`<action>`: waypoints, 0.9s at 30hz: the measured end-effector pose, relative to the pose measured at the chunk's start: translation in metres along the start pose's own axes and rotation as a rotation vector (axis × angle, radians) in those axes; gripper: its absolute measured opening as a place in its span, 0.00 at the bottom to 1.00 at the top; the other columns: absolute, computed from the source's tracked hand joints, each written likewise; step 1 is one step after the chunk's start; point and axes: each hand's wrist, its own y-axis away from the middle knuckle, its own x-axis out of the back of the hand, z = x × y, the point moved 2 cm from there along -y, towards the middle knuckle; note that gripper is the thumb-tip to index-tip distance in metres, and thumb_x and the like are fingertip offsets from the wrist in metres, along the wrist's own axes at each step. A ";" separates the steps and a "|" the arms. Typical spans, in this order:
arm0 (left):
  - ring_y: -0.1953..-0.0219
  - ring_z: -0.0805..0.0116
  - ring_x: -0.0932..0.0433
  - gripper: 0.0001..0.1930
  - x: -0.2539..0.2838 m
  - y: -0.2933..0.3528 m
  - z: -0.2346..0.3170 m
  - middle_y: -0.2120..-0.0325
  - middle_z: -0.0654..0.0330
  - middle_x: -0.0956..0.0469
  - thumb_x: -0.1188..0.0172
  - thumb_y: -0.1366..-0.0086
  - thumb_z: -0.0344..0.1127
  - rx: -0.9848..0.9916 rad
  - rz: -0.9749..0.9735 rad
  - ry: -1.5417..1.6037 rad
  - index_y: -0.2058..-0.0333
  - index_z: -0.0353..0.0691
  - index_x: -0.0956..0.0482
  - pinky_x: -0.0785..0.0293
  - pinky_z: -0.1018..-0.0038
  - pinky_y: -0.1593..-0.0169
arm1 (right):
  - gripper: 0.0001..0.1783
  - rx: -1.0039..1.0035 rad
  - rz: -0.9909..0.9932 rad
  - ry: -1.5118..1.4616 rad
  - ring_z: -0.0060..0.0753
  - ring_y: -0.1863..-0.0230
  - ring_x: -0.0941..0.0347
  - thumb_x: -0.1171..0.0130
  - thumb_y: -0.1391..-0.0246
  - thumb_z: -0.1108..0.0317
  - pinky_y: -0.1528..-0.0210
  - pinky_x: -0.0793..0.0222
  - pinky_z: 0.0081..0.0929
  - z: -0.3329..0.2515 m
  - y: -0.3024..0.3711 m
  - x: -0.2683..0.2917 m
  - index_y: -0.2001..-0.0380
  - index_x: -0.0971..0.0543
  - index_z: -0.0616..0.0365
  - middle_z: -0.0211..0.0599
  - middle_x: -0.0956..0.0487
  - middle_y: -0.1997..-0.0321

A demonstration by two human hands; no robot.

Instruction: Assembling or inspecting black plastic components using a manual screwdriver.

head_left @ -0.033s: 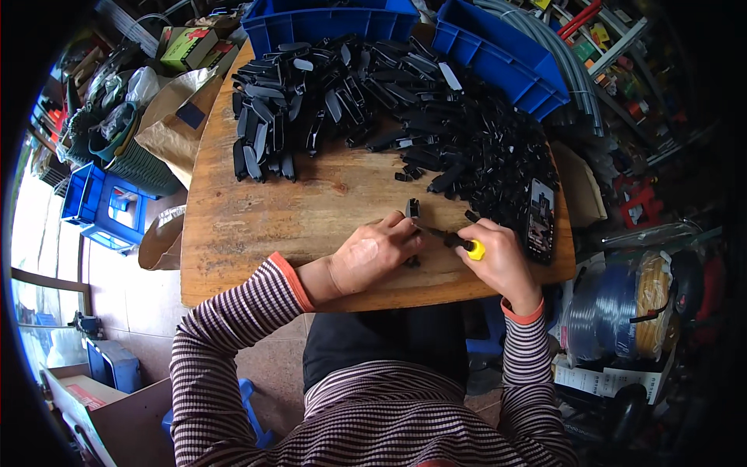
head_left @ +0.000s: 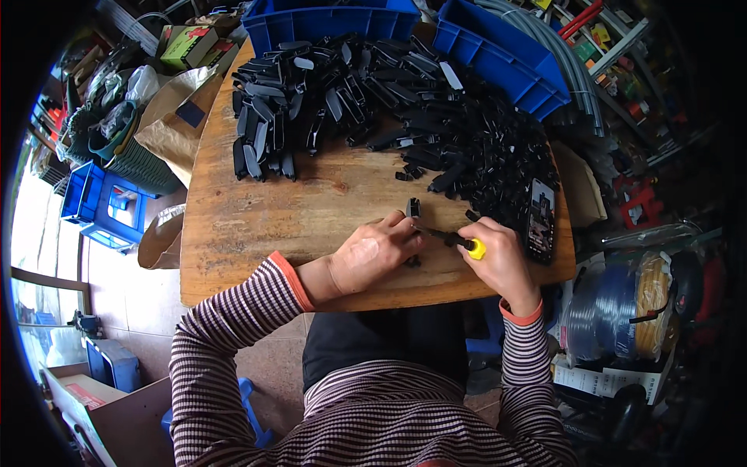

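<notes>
My left hand [head_left: 375,247] is closed on a black plastic part [head_left: 413,208], whose end sticks up past the fingertips near the front of the wooden table. In my right hand [head_left: 498,255] is a screwdriver [head_left: 476,249] with a yellow and black handle. Its dark shaft points left and reaches the fingers of my left hand. My fingers hide the spot where tip and part meet. A small dark piece [head_left: 412,261] shows just below my left hand, partly covered.
A heap of long black plastic parts [head_left: 334,93] covers the far side of the table [head_left: 257,226]. Smaller black pieces [head_left: 498,171] lie to the right, beside a phone [head_left: 540,222]. Two blue crates [head_left: 498,58] stand behind. Brown paper bags [head_left: 175,132] are at the left edge.
</notes>
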 end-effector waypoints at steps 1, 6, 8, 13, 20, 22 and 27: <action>0.54 0.58 0.25 0.22 0.000 0.000 -0.001 0.51 0.52 0.25 0.35 0.49 0.33 -0.002 -0.009 0.008 0.53 0.38 0.20 0.20 0.69 0.56 | 0.13 0.022 0.046 -0.004 0.50 0.69 0.24 0.30 0.60 0.74 0.66 0.28 0.36 -0.003 -0.001 -0.001 0.68 0.21 0.65 0.46 0.23 0.69; 0.53 0.57 0.25 0.22 0.005 -0.001 0.001 0.50 0.51 0.26 0.36 0.48 0.34 0.003 -0.025 0.075 0.52 0.38 0.21 0.21 0.67 0.54 | 0.12 0.074 -0.001 0.109 0.48 0.68 0.23 0.32 0.62 0.78 0.67 0.28 0.34 -0.006 -0.006 -0.014 0.70 0.22 0.65 0.45 0.23 0.70; 0.53 0.57 0.25 0.22 0.004 0.001 0.002 0.50 0.51 0.26 0.36 0.48 0.34 0.011 -0.021 0.098 0.51 0.38 0.22 0.21 0.66 0.53 | 0.12 0.078 -0.004 0.106 0.48 0.69 0.23 0.32 0.62 0.79 0.67 0.28 0.34 -0.005 -0.009 -0.014 0.70 0.22 0.64 0.44 0.23 0.70; 0.55 0.56 0.24 0.21 0.000 0.003 0.002 0.51 0.51 0.26 0.38 0.46 0.33 -0.015 0.017 -0.004 0.51 0.39 0.24 0.22 0.64 0.53 | 0.11 0.155 0.170 0.054 0.46 0.69 0.24 0.36 0.61 0.81 0.69 0.28 0.35 -0.012 -0.025 -0.007 0.71 0.24 0.61 0.40 0.23 0.72; 0.56 0.55 0.24 0.18 -0.002 0.001 0.003 0.57 0.55 0.25 0.40 0.45 0.32 0.032 -0.036 0.085 0.54 0.40 0.26 0.22 0.65 0.53 | 0.12 0.395 0.279 0.041 0.44 0.70 0.24 0.37 0.62 0.81 0.70 0.28 0.35 -0.015 -0.059 -0.033 0.72 0.25 0.59 0.38 0.24 0.73; 0.54 0.57 0.24 0.17 -0.001 0.003 0.007 0.61 0.56 0.26 0.41 0.45 0.32 0.022 0.001 0.034 0.55 0.39 0.26 0.22 0.67 0.53 | 0.12 0.373 0.260 0.066 0.44 0.70 0.24 0.37 0.63 0.81 0.70 0.28 0.36 -0.017 -0.057 -0.037 0.72 0.25 0.59 0.38 0.24 0.73; 0.52 0.60 0.25 0.15 0.001 0.005 0.006 0.61 0.57 0.26 0.43 0.45 0.31 -0.035 -0.008 0.006 0.58 0.38 0.26 0.23 0.70 0.53 | 0.11 0.410 0.210 0.131 0.45 0.72 0.25 0.37 0.62 0.81 0.70 0.28 0.33 -0.021 -0.055 -0.031 0.72 0.24 0.61 0.41 0.25 0.74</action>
